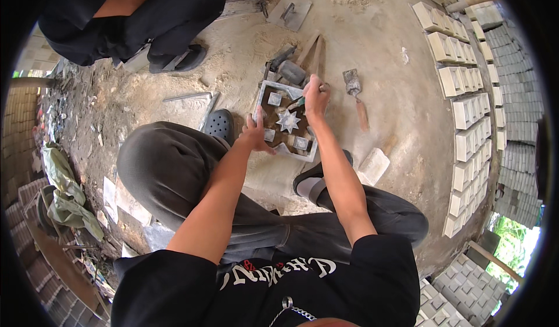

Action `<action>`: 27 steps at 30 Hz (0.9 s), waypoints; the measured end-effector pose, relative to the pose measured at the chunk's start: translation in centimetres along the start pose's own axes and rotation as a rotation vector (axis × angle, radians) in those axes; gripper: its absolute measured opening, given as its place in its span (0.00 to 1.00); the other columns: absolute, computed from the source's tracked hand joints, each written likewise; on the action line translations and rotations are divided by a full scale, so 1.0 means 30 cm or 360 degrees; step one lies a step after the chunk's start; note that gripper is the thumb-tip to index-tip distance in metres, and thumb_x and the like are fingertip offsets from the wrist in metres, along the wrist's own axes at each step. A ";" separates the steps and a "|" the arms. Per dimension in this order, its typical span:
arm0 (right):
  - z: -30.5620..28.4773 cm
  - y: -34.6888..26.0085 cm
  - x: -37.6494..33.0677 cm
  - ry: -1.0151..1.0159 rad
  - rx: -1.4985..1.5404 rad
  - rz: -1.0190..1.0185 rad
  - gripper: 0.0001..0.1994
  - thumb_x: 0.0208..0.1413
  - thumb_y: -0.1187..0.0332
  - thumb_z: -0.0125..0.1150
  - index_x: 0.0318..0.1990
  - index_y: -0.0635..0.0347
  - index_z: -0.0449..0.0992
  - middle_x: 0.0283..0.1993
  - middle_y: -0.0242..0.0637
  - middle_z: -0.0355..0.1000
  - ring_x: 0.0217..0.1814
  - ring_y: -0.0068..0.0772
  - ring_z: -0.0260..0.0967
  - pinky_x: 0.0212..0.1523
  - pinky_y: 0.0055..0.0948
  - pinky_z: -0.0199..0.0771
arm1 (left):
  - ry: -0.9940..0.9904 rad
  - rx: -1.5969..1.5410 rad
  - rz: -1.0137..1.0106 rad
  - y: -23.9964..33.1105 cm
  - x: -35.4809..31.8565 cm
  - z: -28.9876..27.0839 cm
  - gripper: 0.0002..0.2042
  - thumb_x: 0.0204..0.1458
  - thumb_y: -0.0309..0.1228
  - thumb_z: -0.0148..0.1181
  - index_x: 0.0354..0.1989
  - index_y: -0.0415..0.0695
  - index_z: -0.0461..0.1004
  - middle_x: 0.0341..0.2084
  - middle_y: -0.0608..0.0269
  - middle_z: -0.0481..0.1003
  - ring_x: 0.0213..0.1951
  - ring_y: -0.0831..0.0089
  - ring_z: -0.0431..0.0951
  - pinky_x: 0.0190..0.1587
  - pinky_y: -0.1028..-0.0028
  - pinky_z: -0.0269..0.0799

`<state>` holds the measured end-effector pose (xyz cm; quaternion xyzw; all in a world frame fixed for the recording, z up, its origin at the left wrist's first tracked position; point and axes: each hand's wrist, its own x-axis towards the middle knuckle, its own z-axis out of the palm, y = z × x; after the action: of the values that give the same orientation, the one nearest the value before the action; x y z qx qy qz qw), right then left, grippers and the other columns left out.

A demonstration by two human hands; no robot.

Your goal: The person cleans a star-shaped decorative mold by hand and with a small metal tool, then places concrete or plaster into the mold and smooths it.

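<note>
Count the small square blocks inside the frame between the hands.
3 visible: a block upper left of the star, a second block lower left, by the left hand, and a third block lower right. The right hand may hide more.

Square grey mould frame point(314, 149), pale many-pointed star point(287, 121) at centre; bare left hand point(254, 135), fingers spread, at its left rim; bare right hand point(316, 99) gripping slim greenish tool point(296, 103). Farther right: wooden-handled metal trowel point(361, 113); rows of cream rectangular blocks point(460, 81).

Black shirt point(265, 292), grey trousers point(265, 231)
</note>
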<state>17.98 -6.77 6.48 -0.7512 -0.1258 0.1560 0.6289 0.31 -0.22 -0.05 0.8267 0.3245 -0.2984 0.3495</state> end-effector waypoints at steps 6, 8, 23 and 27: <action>-0.019 0.001 0.011 0.0063 -0.0156 -0.0013 0.20 0.57 0.62 0.46 0.15 0.64 0.58 0.13 0.28 0.56 0.18 0.21 0.53 0.22 0.30 0.52 | -0.0039 -0.0025 -0.0025 -0.002 -0.001 -0.002 0.77 0.20 0.53 0.79 0.64 0.57 0.09 0.67 0.35 0.31 0.64 0.36 0.48 0.62 0.48 0.55; -0.013 -0.006 0.013 -0.0094 -0.0175 -0.0063 0.20 0.57 0.62 0.47 0.15 0.63 0.61 0.13 0.27 0.56 0.17 0.21 0.53 0.22 0.30 0.52 | -0.0056 -0.0025 -0.0020 -0.001 -0.002 -0.008 0.77 0.20 0.53 0.79 0.64 0.57 0.09 0.67 0.34 0.31 0.65 0.36 0.48 0.62 0.48 0.54; 0.008 -0.007 0.039 0.0101 0.0017 -0.0119 0.20 0.54 0.62 0.48 0.15 0.63 0.56 0.14 0.27 0.52 0.17 0.18 0.50 0.20 0.30 0.49 | -0.0095 -0.0020 -0.0047 0.003 -0.015 -0.009 0.77 0.21 0.55 0.78 0.64 0.56 0.10 0.67 0.34 0.31 0.65 0.36 0.48 0.62 0.48 0.54; -0.003 0.008 0.025 -0.0035 -0.0055 -0.0024 0.19 0.56 0.64 0.49 0.14 0.60 0.60 0.13 0.25 0.56 0.18 0.17 0.52 0.20 0.28 0.51 | -0.0110 -0.0002 -0.0059 0.005 -0.014 -0.004 0.76 0.21 0.55 0.78 0.64 0.56 0.10 0.67 0.35 0.31 0.65 0.36 0.48 0.61 0.48 0.55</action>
<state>18.69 -6.61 6.20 -0.7592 -0.1410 0.1574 0.6156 0.20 -0.34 0.38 0.8096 0.3277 -0.3329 0.3555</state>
